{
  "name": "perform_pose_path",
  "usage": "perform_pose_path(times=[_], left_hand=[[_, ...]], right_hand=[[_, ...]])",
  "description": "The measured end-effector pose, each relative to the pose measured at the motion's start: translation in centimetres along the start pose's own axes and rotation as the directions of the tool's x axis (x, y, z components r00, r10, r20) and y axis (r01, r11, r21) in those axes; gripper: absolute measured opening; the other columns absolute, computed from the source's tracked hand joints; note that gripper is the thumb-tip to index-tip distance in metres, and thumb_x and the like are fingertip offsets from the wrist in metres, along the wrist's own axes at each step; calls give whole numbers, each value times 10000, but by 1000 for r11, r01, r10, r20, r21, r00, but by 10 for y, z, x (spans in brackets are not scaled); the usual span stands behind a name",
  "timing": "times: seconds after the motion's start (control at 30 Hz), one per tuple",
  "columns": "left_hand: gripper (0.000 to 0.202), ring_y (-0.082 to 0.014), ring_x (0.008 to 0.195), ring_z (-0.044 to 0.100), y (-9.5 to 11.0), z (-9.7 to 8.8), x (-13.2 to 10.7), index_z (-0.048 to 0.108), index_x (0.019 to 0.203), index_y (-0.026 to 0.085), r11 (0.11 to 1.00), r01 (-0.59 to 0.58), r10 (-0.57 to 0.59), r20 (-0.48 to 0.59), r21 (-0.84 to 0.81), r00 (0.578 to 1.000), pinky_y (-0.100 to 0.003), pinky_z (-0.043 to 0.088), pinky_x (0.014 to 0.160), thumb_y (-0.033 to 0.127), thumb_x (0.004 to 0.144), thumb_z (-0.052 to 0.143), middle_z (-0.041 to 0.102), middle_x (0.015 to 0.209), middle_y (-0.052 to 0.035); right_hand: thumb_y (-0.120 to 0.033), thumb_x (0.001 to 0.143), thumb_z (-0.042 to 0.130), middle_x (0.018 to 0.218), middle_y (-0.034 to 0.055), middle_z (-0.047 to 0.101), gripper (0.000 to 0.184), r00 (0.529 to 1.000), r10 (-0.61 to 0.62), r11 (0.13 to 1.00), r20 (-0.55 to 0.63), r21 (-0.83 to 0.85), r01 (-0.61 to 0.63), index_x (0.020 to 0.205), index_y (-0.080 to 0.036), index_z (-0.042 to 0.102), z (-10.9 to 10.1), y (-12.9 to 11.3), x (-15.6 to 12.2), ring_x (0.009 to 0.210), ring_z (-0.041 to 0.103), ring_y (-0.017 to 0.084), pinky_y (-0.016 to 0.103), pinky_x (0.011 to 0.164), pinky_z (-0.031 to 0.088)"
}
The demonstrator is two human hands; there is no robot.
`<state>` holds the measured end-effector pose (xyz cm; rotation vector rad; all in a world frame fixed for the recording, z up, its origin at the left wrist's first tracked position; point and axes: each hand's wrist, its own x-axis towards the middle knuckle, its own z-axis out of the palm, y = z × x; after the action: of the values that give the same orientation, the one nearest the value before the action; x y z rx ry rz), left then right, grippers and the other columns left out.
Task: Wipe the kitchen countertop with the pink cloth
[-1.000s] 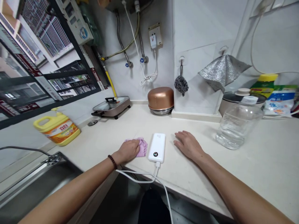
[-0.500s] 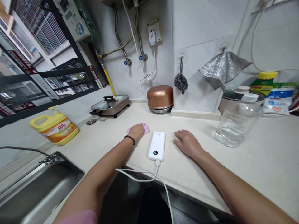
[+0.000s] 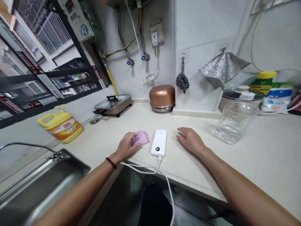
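Observation:
A folded pink cloth (image 3: 143, 138) lies on the counter left of centre. My left hand (image 3: 127, 145), with a dark bead bracelet at the wrist, has its thumb and fingers round the cloth's left side. Just right of the cloth lies a white power bank (image 3: 159, 142), its small round display at the near end. A white cable (image 3: 159, 160) is plugged into that end and hangs over the counter edge. My right hand (image 3: 191, 139) rests palm down on the counter, right of the power bank, fingers stretched out and holding nothing.
A yellow detergent jug (image 3: 62, 127) and a steel sink (image 3: 70, 166) are at the left. Further back stand an electric pan (image 3: 114, 106) and a copper-coloured pot (image 3: 162, 96). A clear water bottle (image 3: 231, 125) stands at the right. The counter edge (image 3: 188, 185) runs in front.
My left hand has shifted left and nearer to me, and more of the pink cloth shows. My right hand has stayed in about the same place. The view has shifted slightly.

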<state>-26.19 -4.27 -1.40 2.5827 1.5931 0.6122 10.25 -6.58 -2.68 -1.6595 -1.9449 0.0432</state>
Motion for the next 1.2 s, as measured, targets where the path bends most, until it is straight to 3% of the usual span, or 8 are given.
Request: perform_pose_path(times=[0.2, 0.4, 0.53, 0.63, 0.77, 0.83, 1.0, 1.2], left_hand=[[635, -281, 1459, 354, -12, 7, -2, 499, 1460, 195, 964, -225, 246, 164, -141, 955, -452, 302, 1201, 496, 908, 586, 433, 1555, -132], [494, -241, 1444, 393, -22, 20, 1, 540, 1430, 196, 939, -290, 302, 38, -184, 953, -461, 335, 1199, 373, 973, 480, 501, 1508, -110], [496, -236, 1463, 360, -21, 23, 1, 520, 1445, 173, 939, -298, 304, 10, -173, 953, -469, 307, 1217, 307, 970, 467, 484, 1521, -115], [484, -234, 1454, 376, -20, 24, 1, 536, 1432, 171, 946, -282, 288, 17, -158, 958, -466, 321, 1209, 303, 972, 463, 508, 1502, -116], [491, -238, 1457, 371, -22, 25, 0, 540, 1432, 178, 952, -274, 280, 25, -134, 960, -459, 332, 1199, 343, 975, 471, 473, 1528, -120], [511, -249, 1462, 361, -21, 24, -1, 540, 1433, 174, 957, -262, 268, 35, -126, 963, -460, 327, 1199, 384, 970, 489, 448, 1543, -130], [561, -259, 1472, 341, -16, 21, -2, 524, 1448, 167, 967, -228, 237, 72, -115, 969, -458, 298, 1208, 467, 975, 479, 413, 1563, -138], [597, -259, 1486, 310, -14, 19, -3, 514, 1457, 177, 970, -220, 230, 88, -107, 969, -453, 277, 1213, 537, 989, 424, 407, 1569, -133]], right_hand=[[-456, 916, 565, 1240, 70, 702, 390, 999, 36, 990, -1, 139, -36, 1221, -248, 690, -47, -16, -21, 986, 688, 264, 390, 879, 519], [-687, 804, 605, 678, 40, 663, 427, 889, 390, 920, -241, 133, -368, 759, -263, 626, -107, 72, -94, 600, 628, 267, 392, 559, 466], [-669, 732, 689, 988, 130, 699, 543, 688, 554, 829, -468, 240, -504, 1138, -317, 614, -123, 133, -99, 881, 687, 423, 545, 675, 519], [-673, 657, 760, 1409, 177, 549, 992, 657, 572, 820, -490, 364, -442, 1489, -313, 359, -117, 141, -72, 1164, 605, 456, 568, 786, 541], [-739, 632, 737, 1310, 187, 615, 951, 612, 615, 788, -498, 357, -502, 1408, -264, 461, -100, 129, -28, 1127, 603, 473, 566, 846, 511], [-742, 632, 736, 1246, 189, 639, 929, 638, 574, 818, -513, 330, -472, 1375, -242, 487, -92, 120, -5, 1084, 618, 451, 543, 825, 508], [-596, 640, 800, 1186, 164, 660, 897, 939, 82, 993, -335, -58, -107, 1387, -213, 484, -67, 54, 61, 1044, 618, 365, 457, 823, 466], [-408, 682, 783, 1093, 111, 653, 699, 973, -223, 900, -63, -397, 180, 1317, -257, 530, -15, -85, 120, 1015, 575, 327, 411, 847, 385]])
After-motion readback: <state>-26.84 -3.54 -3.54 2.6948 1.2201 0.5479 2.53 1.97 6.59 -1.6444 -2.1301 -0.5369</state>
